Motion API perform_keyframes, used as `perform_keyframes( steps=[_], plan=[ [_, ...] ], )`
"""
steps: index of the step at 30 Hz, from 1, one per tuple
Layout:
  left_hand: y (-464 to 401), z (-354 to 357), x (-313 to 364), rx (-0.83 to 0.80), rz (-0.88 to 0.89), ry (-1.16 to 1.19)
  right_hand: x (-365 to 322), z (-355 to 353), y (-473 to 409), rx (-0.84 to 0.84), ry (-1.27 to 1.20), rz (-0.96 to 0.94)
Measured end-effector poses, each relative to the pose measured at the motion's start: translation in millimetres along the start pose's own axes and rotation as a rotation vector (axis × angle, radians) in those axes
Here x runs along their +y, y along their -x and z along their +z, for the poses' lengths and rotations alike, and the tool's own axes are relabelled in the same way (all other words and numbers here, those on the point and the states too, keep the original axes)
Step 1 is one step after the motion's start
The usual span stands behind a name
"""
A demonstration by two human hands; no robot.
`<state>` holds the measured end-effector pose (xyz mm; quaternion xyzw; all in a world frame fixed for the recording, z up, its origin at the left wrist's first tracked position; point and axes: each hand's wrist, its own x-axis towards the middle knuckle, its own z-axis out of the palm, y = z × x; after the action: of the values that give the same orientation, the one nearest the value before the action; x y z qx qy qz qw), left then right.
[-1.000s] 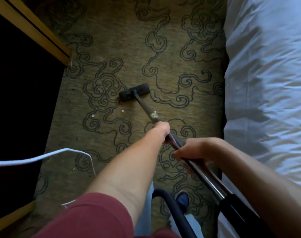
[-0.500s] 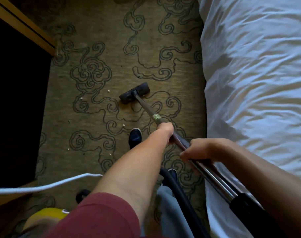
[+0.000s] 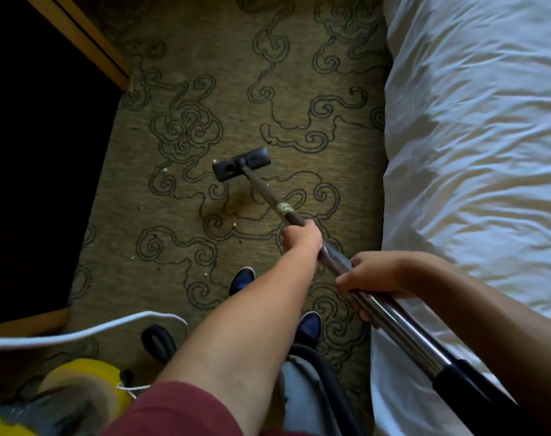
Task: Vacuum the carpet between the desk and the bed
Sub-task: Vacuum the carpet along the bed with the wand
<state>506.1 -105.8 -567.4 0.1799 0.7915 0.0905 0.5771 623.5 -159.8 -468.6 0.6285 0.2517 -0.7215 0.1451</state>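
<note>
A black vacuum floor head (image 3: pixel 241 163) lies flat on the olive carpet (image 3: pixel 299 73) with dark swirl patterns, midway between desk and bed. Its metal wand (image 3: pixel 400 332) runs back toward the lower right. My left hand (image 3: pixel 302 237) grips the wand further down, arm stretched forward. My right hand (image 3: pixel 370 275) holds the wand closer to me, above the black hose cuff (image 3: pixel 466 385). Small white crumbs (image 3: pixel 235 224) dot the carpet around the head.
The wooden desk (image 3: pixel 88 39) with dark space beneath is at left. The white bed (image 3: pixel 475 136) fills the right. A white cord (image 3: pixel 88 332) crosses the lower left above the yellow vacuum body (image 3: pixel 88 372). The black hose (image 3: pixel 331 382) and my blue shoes (image 3: pixel 242 278) are below my arms.
I have stepped backward along the carpet, pulling the floor head with me; both shoes and the yellow vacuum body have come into view. Both hands keep their grip on the wand.
</note>
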Motion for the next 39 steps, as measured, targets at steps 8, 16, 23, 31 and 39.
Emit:
perform_keyframes(
  steps=[8, 16, 23, 31, 39],
  plan=[
    [-74, -88, 106, 0.081, 0.119, 0.015, -150, 12, -32, 0.066, -0.011, -0.11],
    [-178, -196, 197, 0.149, 0.11, 0.012, -325, 34, -75, 0.066, 0.07, -0.1],
    [-247, -273, 242, 0.18, -0.022, 0.072, -435, 79, -113, 0.334, 0.426, -0.266],
    [-262, -281, 214, 0.03, -0.123, 0.048, -436, 96, -144, 0.347, 0.699, -0.156],
    [-207, -227, 169, -0.107, -0.173, -0.014, -358, 92, -93, 0.392, 0.803, -0.092]
  ],
)
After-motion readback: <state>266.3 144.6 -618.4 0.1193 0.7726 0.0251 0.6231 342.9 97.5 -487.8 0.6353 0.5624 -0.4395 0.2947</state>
